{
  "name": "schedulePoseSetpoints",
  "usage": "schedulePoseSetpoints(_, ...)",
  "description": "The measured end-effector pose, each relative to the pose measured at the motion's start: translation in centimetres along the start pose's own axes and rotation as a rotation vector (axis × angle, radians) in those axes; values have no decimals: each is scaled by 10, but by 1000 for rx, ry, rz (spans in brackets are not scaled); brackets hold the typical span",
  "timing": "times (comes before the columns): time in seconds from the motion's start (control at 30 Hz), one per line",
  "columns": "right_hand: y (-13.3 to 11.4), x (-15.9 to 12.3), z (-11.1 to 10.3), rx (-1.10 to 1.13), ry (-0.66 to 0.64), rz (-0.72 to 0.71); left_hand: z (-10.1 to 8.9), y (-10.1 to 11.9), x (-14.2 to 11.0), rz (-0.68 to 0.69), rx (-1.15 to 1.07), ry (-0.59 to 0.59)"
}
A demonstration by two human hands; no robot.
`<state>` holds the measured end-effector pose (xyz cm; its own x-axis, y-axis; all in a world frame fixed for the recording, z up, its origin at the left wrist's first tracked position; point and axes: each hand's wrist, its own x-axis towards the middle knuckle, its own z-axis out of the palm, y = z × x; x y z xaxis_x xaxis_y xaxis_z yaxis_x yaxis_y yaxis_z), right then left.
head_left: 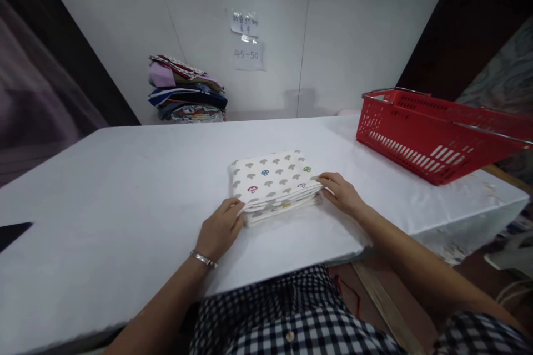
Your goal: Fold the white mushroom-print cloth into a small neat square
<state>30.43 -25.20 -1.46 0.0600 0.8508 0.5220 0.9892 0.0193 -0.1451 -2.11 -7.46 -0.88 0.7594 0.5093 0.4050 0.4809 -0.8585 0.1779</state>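
Both hands (220,227) (342,194) apparently pinch the folded cloth (272,180), its long axis running left-right.

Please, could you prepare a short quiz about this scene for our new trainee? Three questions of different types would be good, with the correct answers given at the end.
1. Which print covers the folded cloth?
a) stripes
b) mushrooms
c) stars

2. True or false: the left hand and the right hand both touch the folded cloth.

3. Fill the gap, as the person sees it: the red basket is to the ____ of the folded cloth.

Key: 1. b; 2. true; 3. right
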Motion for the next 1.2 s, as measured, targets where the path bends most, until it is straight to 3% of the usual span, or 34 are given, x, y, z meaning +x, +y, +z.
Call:
schedulePoseSetpoints(0.17, -7, -6, 2, -11, -88, 4, -2, 2, -4, 16, -8, -59)
schedulePoseSetpoints(0.27, -9, -8, 0, -42, -115, 5, -4, 7, -6, 18, -12, -10)
schedulePoseSetpoints(0.57, -14, 0, -2, -104, -205, -203, 6, 19, -1, 5, 82, -22)
schedulePoseSetpoints(0.8, -7, -7, 11, -120, -95, -182, 2, 28, -2, 14, 48, -71)
schedulePoseSetpoints(0.9, -4, -15, 17, -89, -49, -168, -2, 26, -6, -10, -101, -87)
schedulePoseSetpoints(0.97, -2, -20, 19, -59, -17, -159, -4, 19, -8, -89, -285, -37)
schedulePoseSetpoints(1.07, -3, -21, 16, -26, -6, -151, -6, 5, -5, -340, -515, 84)
schedulePoseSetpoints(1.13, -9, -13, 10, -24, -22, -134, -6, -2, 2, -546, -644, 69)
schedulePoseSetpoints(1.2, -21, 4, 4, -25, -28, -112, -4, -3, 12, -707, -786, -23)
